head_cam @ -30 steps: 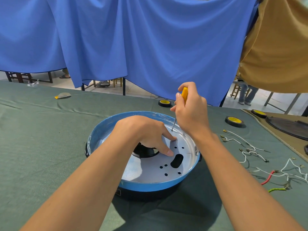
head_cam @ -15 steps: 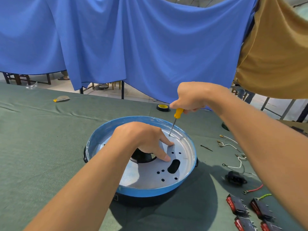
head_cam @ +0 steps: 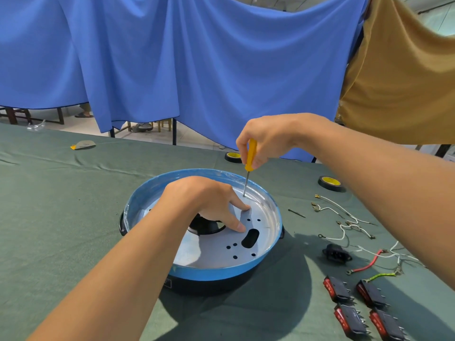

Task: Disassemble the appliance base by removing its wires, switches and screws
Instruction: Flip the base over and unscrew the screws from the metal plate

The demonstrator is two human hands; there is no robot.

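**A:** How far is the disassembly judged to be carried?

**B:** Well along. Four black rocker switches with red buttons (head_cam: 364, 308) are laid at the lower right of the frame. Loose white wires (head_cam: 344, 217), a red wire (head_cam: 366, 264) and a black plug socket (head_cam: 336, 253) are scattered on the green cloth-covered surface (head_cam: 61, 217) at the right, all apart from the base.

**A:** And where is the base found?

**B:** The round blue-rimmed appliance base with a silver metal plate (head_cam: 221, 273) is set at the centre of the frame. It is steadied by the left hand (head_cam: 204, 200), whose spread fingers are pressed on the plate.

**A:** What is left?

**B:** Screws, it is judged. The yellow-handled screwdriver (head_cam: 251, 153) is pinched by the curled fingers of the right hand (head_cam: 268, 136) and held nearly upright, its tip set on the plate near the far rim. The screw head there cannot be made out.
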